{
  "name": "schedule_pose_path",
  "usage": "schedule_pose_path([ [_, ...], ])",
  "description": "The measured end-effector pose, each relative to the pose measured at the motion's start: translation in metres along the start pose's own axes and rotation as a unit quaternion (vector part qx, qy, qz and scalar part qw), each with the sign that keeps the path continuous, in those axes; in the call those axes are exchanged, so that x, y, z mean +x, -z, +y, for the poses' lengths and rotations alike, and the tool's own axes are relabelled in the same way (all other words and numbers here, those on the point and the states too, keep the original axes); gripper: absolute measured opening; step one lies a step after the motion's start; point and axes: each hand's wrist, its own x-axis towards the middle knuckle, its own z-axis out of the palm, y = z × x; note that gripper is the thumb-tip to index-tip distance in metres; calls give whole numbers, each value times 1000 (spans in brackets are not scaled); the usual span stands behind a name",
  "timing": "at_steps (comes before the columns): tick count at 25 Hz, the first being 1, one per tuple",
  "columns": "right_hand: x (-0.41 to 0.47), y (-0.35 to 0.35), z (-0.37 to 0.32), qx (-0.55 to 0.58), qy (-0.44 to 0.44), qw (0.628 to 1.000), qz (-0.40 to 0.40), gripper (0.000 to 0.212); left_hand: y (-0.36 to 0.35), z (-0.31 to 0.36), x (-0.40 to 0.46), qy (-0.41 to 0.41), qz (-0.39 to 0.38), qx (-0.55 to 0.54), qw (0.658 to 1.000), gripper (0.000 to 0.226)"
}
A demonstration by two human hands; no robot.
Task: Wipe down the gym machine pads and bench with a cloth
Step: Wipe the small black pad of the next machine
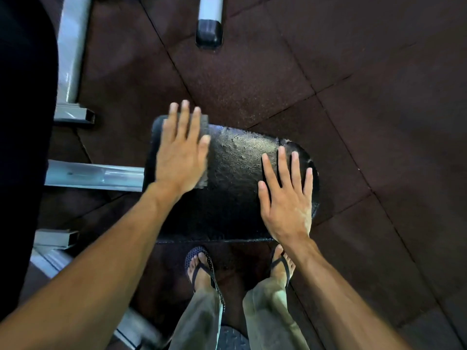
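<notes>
Wiping pad point(232, 173): left hand point(180, 152) flat, pressing cloth point(203, 125) down; right hand point(285, 195) open, empty, steadying pad.

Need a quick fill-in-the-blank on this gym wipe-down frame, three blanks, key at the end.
1. The gray cloth lies flat under the ____ hand.
2. The right hand rests with fingers spread on the black ____, holding nothing.
3. Both feet wear ____.

Missing words: left; pad; flip-flops
</notes>
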Motion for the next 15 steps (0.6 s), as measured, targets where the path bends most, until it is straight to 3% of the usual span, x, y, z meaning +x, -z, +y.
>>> schedule_pose_path([
  [3, 0, -2, 3, 4, -51, 999, 7, 61, -13, 63, -12, -83, -21, 21, 996, 63],
  [6, 1, -2, 3, 11, -61, 998, 7, 64, -14, 51, -62, -158, -26, 51, 986, 60],
  [9, -1, -1, 3, 12, -58, 998, 8, 64, -5, -12, -82, -87, -15, 32, 996, 59],
  [11, 0, -2, 1, 8, -66, 998, 11, 65, -1, -41, -50, -30, -6, -1, 1000, 61],
  [13, -1, -4, 1, 8, -67, 998, 14, 65, 2, -36, -2, -6, 6, -10, 1000, 63],
  [15, 0, -4, 2, 8, -63, 998, 15, 64, 3, -1, 14, -37, -2, 0, 999, 65],
])
